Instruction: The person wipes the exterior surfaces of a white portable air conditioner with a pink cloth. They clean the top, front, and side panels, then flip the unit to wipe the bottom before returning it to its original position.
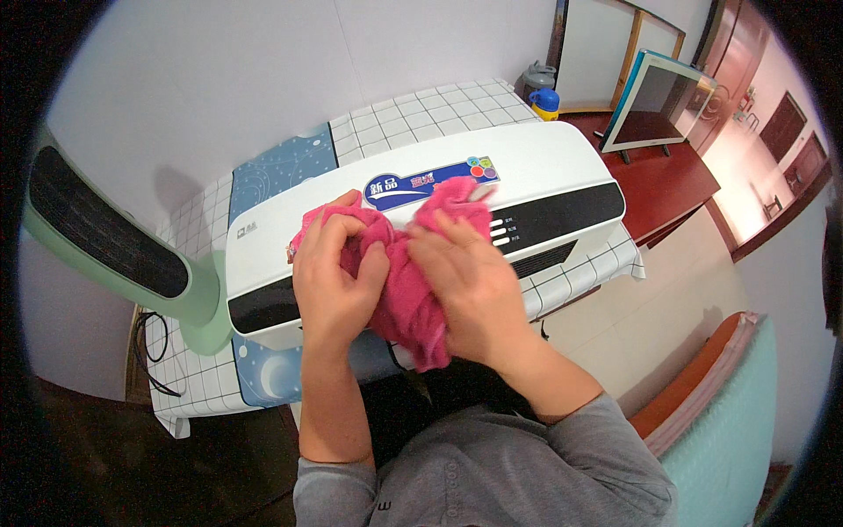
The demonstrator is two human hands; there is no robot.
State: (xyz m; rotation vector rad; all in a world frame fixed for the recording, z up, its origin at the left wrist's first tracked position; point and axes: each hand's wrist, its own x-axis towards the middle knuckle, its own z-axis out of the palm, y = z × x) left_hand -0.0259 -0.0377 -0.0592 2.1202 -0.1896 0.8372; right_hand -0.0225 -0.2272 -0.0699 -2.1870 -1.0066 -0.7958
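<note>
A crumpled pink cloth (405, 296) is bunched between both my hands, in front of a long white electrical appliance (546, 155) that resembles a wall-mounted heater. My left hand (336, 283) grips the cloth's left part, with fingers curled over a fold. Blurred at the fingers, my right hand (471, 283) holds the right part, and one end of the cloth sticks up past it. The appliance has a glossy black front strip (560, 212), white buttons (500, 232) and a blue printed sticker (405, 190) on top. Hands and cloth hide the middle of its front.
A green tower fan or heater (197, 296) stands at the left, near a black cable (155, 356). The table has a white checked cloth (421, 112) and a blue mat (270, 372). Beyond are a blue-capped bottle (544, 102) and a screen (658, 102) on a red-brown desk (658, 191).
</note>
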